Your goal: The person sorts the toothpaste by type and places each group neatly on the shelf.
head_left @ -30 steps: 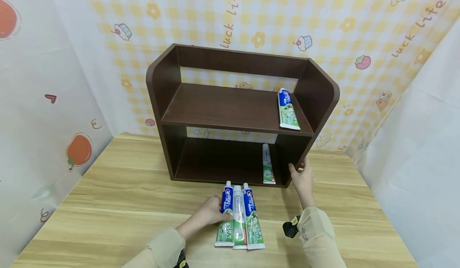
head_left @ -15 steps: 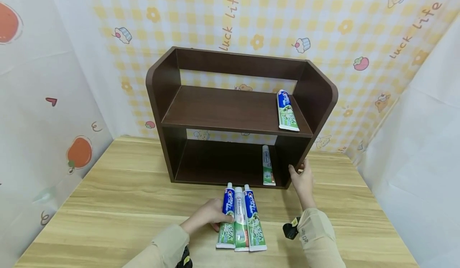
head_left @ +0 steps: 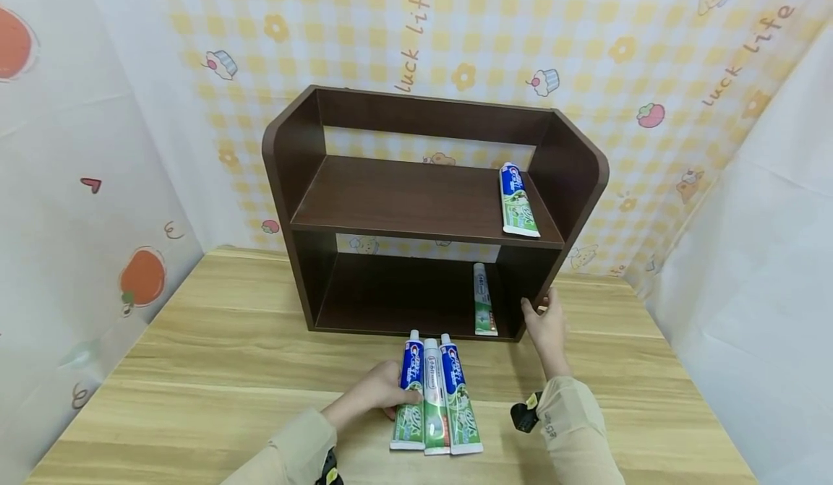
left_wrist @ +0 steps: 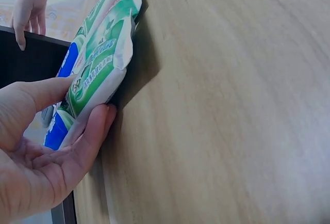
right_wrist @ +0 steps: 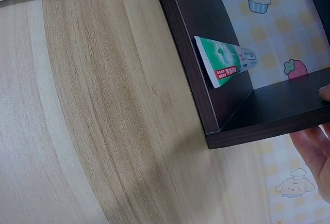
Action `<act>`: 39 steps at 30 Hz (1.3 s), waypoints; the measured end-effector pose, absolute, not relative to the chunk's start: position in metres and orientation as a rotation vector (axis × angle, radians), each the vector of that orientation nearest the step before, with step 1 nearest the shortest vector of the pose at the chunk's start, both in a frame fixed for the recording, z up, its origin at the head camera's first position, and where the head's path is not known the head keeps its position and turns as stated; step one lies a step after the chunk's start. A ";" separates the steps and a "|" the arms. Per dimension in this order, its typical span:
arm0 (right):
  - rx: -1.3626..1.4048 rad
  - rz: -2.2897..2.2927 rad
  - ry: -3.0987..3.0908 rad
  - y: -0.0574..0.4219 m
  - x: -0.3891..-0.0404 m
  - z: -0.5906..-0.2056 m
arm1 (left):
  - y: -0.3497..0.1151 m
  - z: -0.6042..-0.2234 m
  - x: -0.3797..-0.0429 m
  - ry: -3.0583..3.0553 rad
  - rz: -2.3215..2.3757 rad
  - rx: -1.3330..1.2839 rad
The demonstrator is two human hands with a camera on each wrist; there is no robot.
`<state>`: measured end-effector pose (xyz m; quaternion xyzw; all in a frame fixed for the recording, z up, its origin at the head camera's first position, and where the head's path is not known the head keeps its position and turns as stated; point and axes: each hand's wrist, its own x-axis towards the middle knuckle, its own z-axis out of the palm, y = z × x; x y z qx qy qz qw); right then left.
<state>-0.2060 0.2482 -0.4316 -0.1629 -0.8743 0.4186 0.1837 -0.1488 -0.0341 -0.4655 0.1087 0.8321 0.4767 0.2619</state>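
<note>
My left hand [head_left: 377, 391] pinches the leftmost blue-and-green toothpaste tube [head_left: 410, 416] between thumb and fingers, at its left edge. Beside it lie a white-and-green toothpaste tube [head_left: 434, 398] and another blue-and-green tube [head_left: 460, 405], all side by side with caps toward the shelf. In the left wrist view, the thumb is on top of the held tube [left_wrist: 95, 74] and the fingers are under its edge. My right hand [head_left: 548, 329] grips the right side panel of the dark brown shelf [head_left: 416, 235], thumb on the inner face, fingers outside.
On the upper board, at the right, lies a blue-and-green toothpaste tube [head_left: 518, 203]. A white-and-green tube [head_left: 484, 301] lies at the right of the lower compartment. The shelf stands on a wooden table [head_left: 195, 369] before a yellow checked backdrop [head_left: 377, 37].
The head view shifts slightly. Both hands keep their holds, and the tubes and shelf stay essentially where they were.
</note>
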 end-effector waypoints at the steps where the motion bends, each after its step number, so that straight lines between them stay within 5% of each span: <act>1: -0.458 1.177 -2.472 0.248 -0.206 -0.431 | -0.035 -0.466 -0.148 2.254 1.296 0.296; 39: -0.432 1.220 -2.462 0.249 -0.207 -0.434 | -0.042 -0.408 -0.140 2.247 1.385 0.348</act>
